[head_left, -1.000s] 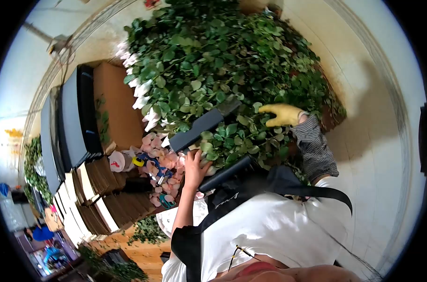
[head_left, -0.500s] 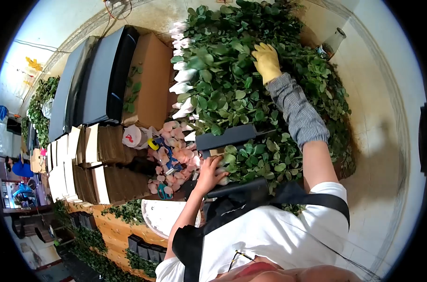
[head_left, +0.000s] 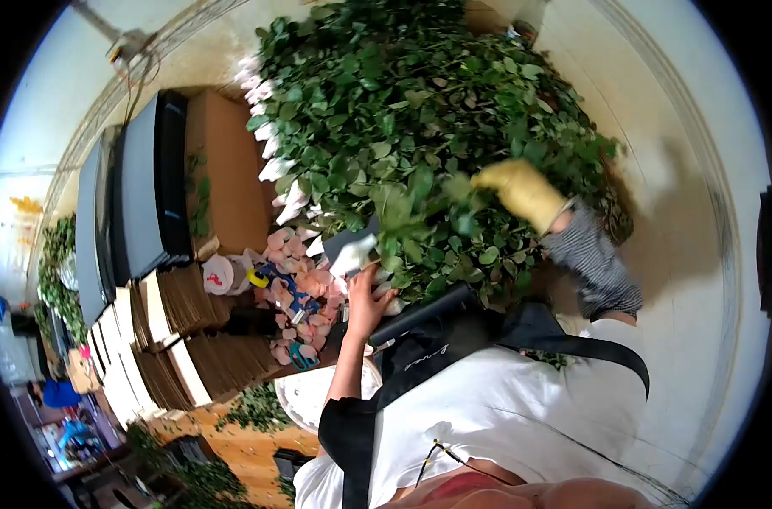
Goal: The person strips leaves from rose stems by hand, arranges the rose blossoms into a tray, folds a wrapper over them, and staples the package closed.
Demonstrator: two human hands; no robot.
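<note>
My right hand (head_left: 517, 193), in a yellow glove and a striped grey sleeve, is closed on the stem end of a leafy rose stem (head_left: 411, 216). The stem is blurred by motion and lies across to the left, above the leaf pile (head_left: 386, 119). Its white-wrapped head (head_left: 352, 254) is just above my left hand (head_left: 367, 299). That bare hand rests with thumb and fingers apart beside the wrapped flower heads near a dark grey board (head_left: 339, 242). A dark roll-like edge (head_left: 424, 314) lies in front of the leaves.
Pink petals (head_left: 305, 288) lie left of the pile with a yellow tape roll (head_left: 257, 277) and teal scissors (head_left: 303, 355). Stacked cardboard sheets (head_left: 178, 314), dark grey boards (head_left: 140, 187) and a brown carton (head_left: 224, 170) stand further left. A white tub (head_left: 301, 399) is below.
My gloved right hand has come from the far part of the pile towards me, drawing a rose stem. The wrapped head is now by my left hand. The view has shifted.
</note>
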